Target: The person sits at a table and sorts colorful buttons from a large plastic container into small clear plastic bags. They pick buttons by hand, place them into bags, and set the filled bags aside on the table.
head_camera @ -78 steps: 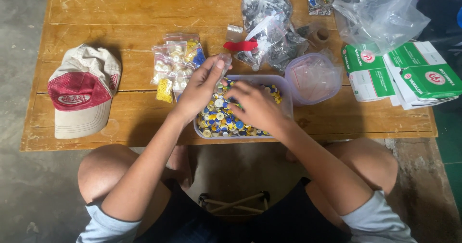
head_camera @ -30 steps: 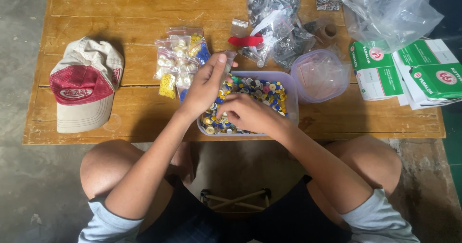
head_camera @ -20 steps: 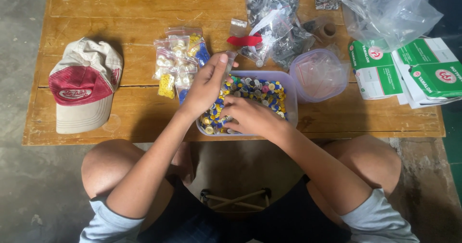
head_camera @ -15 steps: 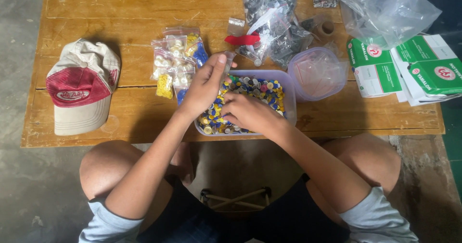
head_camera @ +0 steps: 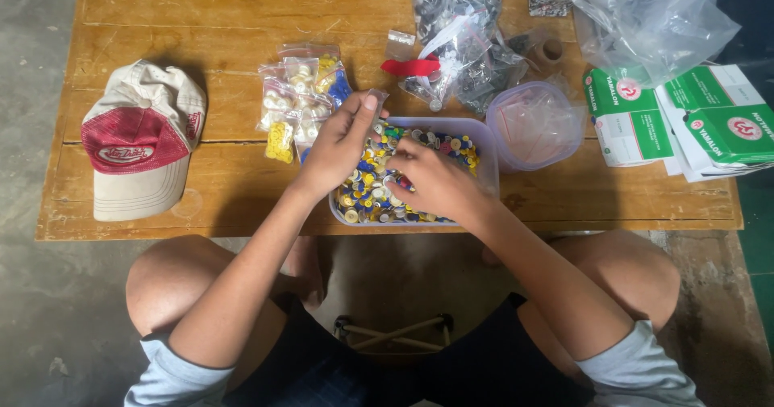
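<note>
1. A red and beige cap lies near the left edge of the wooden table.
2. Small clear bags of buttons sit just left of the middle.
3. The left hand pinches a small clear bag over the container's left end.
4. A clear container of coloured buttons sits at the near edge; the right hand rests in it, fingers curled on buttons.
5. An empty tub and green boxes lie to the right.
</note>
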